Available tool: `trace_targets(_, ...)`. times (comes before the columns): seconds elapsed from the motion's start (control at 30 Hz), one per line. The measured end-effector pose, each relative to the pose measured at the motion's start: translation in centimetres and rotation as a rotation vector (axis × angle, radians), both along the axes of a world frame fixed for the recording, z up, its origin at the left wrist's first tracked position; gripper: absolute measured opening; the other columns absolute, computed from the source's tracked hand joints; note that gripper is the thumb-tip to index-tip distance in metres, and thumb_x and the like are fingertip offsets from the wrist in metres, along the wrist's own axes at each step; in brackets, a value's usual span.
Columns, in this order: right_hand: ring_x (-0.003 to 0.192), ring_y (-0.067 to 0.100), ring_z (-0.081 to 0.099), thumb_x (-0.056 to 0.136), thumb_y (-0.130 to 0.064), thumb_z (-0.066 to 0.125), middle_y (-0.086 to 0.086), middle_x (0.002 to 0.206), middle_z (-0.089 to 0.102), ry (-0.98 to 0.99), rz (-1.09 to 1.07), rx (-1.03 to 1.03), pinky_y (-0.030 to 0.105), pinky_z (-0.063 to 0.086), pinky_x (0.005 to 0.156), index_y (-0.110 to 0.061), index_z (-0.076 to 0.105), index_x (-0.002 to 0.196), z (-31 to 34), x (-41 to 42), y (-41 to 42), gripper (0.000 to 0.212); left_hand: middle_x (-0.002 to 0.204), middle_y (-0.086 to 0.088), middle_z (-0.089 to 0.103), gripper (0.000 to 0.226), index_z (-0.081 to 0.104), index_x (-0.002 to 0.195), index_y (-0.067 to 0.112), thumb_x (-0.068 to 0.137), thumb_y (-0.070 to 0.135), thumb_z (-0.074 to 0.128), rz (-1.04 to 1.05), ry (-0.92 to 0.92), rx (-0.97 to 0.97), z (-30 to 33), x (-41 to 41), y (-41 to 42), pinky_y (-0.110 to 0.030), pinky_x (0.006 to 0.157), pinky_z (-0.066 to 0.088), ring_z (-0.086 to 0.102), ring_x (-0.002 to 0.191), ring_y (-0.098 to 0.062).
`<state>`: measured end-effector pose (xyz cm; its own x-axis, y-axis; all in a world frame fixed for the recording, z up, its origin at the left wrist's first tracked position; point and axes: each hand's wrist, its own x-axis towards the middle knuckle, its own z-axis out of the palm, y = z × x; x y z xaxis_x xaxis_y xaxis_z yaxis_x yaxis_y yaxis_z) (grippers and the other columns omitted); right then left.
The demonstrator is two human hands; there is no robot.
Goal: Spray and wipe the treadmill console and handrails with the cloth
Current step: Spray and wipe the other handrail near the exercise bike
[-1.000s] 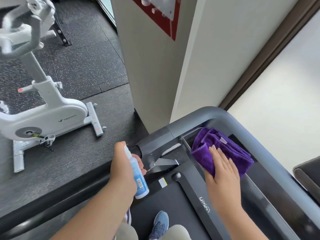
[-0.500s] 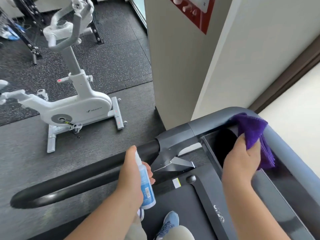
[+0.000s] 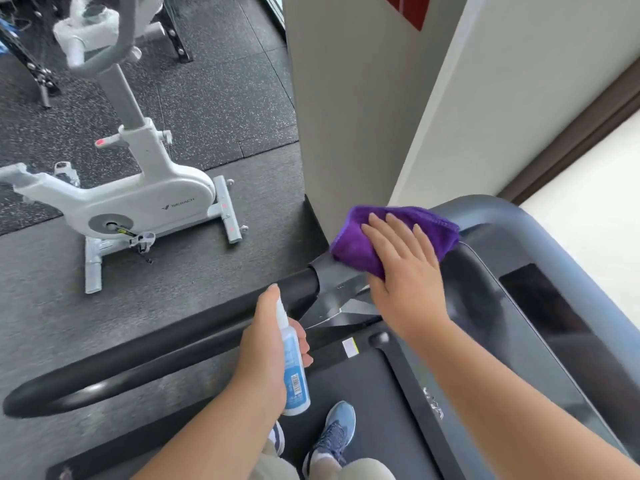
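My right hand [image 3: 403, 271] presses flat, fingers straight, on the purple cloth [image 3: 356, 242] at the console's [image 3: 512, 258] far-left corner; my left hand [image 3: 268, 348] grips the spray bottle [image 3: 294, 382]. I judge wiping midway: the near-left handrail [image 3: 138, 358] remains.

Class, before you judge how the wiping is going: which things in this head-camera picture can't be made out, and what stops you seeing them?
- Frame corner beneath the purple cloth: covered by cloth and right hand.
- Spray bottle nozzle and label text: wrapped by left hand, too small.
- Console screen: dark, cut off at the right edge.
- Exercise bike handlebars: blurred.
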<state>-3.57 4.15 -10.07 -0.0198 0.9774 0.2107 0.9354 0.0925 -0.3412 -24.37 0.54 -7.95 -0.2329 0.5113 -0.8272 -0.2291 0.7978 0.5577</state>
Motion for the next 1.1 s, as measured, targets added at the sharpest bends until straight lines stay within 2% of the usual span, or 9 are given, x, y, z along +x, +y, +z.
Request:
trace_targets(0.2,0.151,0.026,0.036,0.094,-0.025,0.048,0.004,0.153,0.057,0.098,-0.515,-0.071,0.048,0.011,0.130,-0.013,0.062,0.136,2.6,7.7,5.1,0.045,0.051,-0.005,0.057,0.071,0.054,0.039,0.018,0.083,0.074,0.053,0.007,-0.004,-0.010,-0.4,-0.7,-0.1,-0.049,0.098,0.054,0.058,0.039,-0.018)
trace_targets(0.27,0.146,0.027,0.044,0.089,-0.025,0.051,0.005,0.141,0.066,0.110,-0.471,-0.100,0.051,0.017,0.127,-0.012,0.067,0.126,3.1,3.1,4.8,0.043,0.050,-0.003,0.055,0.071,0.052,0.036,0.019,0.080,0.075,0.054,0.055,-0.003,-0.031,-0.7,-1.2,-0.5,-0.047,0.096,0.054,0.056,0.039,-0.018)
trace_targets(0.37,0.130,0.028,0.056,0.073,-0.029,0.063,0.001,0.122,0.073,0.069,-0.098,-0.089,0.047,0.030,0.119,-0.017,0.072,0.113,2.3,-7.3,0.8,0.043,0.051,-0.005,0.055,0.068,0.055,0.039,0.018,0.084,0.069,0.056,0.139,-0.096,-0.011,-0.6,-1.3,-1.1,-0.038,0.073,0.052,0.054,0.042,-0.021)
trace_targets(0.43,0.131,0.026,0.056,0.071,-0.028,0.066,0.000,0.127,0.072,0.081,0.133,-0.117,0.041,0.024,0.122,-0.016,0.071,0.121,1.4,-12.3,-1.9,0.052,0.062,-0.005,0.067,0.053,0.069,0.060,0.018,0.091,0.059,0.058,0.239,-0.219,0.056,-0.1,-1.1,-1.4,-0.036,0.067,0.048,0.065,0.051,-0.022)
trace_targets(0.5,0.133,0.024,0.058,0.074,-0.027,0.066,-0.001,0.133,0.071,0.095,0.214,-0.092,0.038,0.020,0.124,-0.015,0.069,0.129,0.8,-13.0,-2.3,0.056,0.064,-0.004,0.065,0.051,0.064,0.067,0.015,0.088,0.061,0.059,0.235,-0.174,0.062,0.1,-1.3,-1.6,-0.035,0.063,0.047,0.061,0.053,-0.022)
trace_targets(0.6,0.132,0.025,0.060,0.078,-0.027,0.056,-0.001,0.132,0.072,0.077,0.199,-0.009,0.041,0.028,0.122,-0.015,0.071,0.125,0.8,-8.6,-0.7,0.051,0.049,-0.002,0.048,0.062,0.049,0.052,0.016,0.087,0.066,0.059,0.221,-0.034,0.024,0.5,-2.1,-1.8,-0.033,0.055,0.041,0.043,0.044,-0.019)
trace_targets(0.73,0.119,0.039,0.060,0.076,-0.024,0.052,0.010,0.128,0.070,0.114,-0.192,0.036,0.049,0.043,0.105,-0.015,0.069,0.121,1.8,1.9,2.3,0.049,0.045,-0.002,0.046,0.074,0.048,0.035,0.018,0.086,0.070,0.057,0.180,-0.009,0.031,1.0,-2.9,-2.5,-0.033,0.058,0.044,0.043,0.040,-0.019)
trace_targets(0.9,0.141,0.031,0.049,0.094,-0.032,0.048,0.009,0.143,0.064,0.130,-0.281,0.027,0.049,0.022,0.126,-0.015,0.065,0.134,1.5,8.4,3.3,0.046,0.045,-0.005,0.045,0.068,0.047,0.037,0.016,0.087,0.063,0.053,0.231,0.023,0.122,0.9,-4.4,-2.9,-0.031,0.053,0.038,0.041,0.035,-0.019)
trace_targets(1.1,0.150,0.025,0.038,0.095,-0.033,0.046,0.006,0.154,0.055,0.241,-0.323,0.021,0.046,0.010,0.130,-0.018,0.059,0.144,1.6,6.9,2.8,0.053,0.044,-0.005,0.041,0.063,0.042,0.039,0.014,0.090,0.050,0.051,0.301,-0.106,0.149,1.5,-5.0,-2.3,-0.029,0.051,0.033,0.035,0.040,-0.020)
